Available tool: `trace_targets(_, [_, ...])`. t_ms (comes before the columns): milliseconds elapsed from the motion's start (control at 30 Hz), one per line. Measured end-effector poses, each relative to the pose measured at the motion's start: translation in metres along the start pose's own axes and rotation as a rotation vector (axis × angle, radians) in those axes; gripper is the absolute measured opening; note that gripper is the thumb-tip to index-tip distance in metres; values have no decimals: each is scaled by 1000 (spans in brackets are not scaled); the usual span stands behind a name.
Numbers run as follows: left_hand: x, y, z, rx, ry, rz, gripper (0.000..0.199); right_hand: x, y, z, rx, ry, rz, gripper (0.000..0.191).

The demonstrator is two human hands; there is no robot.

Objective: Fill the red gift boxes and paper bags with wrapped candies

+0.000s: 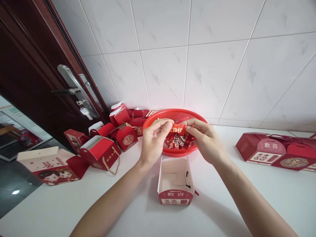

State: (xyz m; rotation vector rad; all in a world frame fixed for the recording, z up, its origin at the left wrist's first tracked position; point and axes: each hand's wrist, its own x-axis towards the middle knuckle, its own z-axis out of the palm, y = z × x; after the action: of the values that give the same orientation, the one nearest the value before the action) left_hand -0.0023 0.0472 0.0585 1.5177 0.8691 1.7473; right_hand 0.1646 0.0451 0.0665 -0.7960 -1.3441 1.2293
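Observation:
Between my two hands a small red wrapped candy [178, 129] with pale lettering is stretched sideways. My left hand [155, 138] pinches its left end, and my right hand [204, 138] pinches the right end. Just below the candy, a red plastic basket [182, 151] holds many red wrapped sweets [178, 141]. Nearer to me stands a red gift box [175, 194] with its top open, showing a bare white inside. A dark cord pokes through its right wall.
Several open red gift boxes [101, 151] crowd the left side, some with rope handles. Closed red boxes [266, 151] sit at the right. A tiled wall [163, 75] rises behind the white table [128, 214]; a dark door [37, 59] with keys is at the left.

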Motion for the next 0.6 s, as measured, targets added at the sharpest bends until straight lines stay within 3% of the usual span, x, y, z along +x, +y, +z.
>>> trace_targets(133, [1,-1,-1,23,11,36,18,-2,0,2,80,15,45,17])
trace_targets(600, [2,12,-5,94,-50,87,12,-2,-2,4,17,37,-134,24])
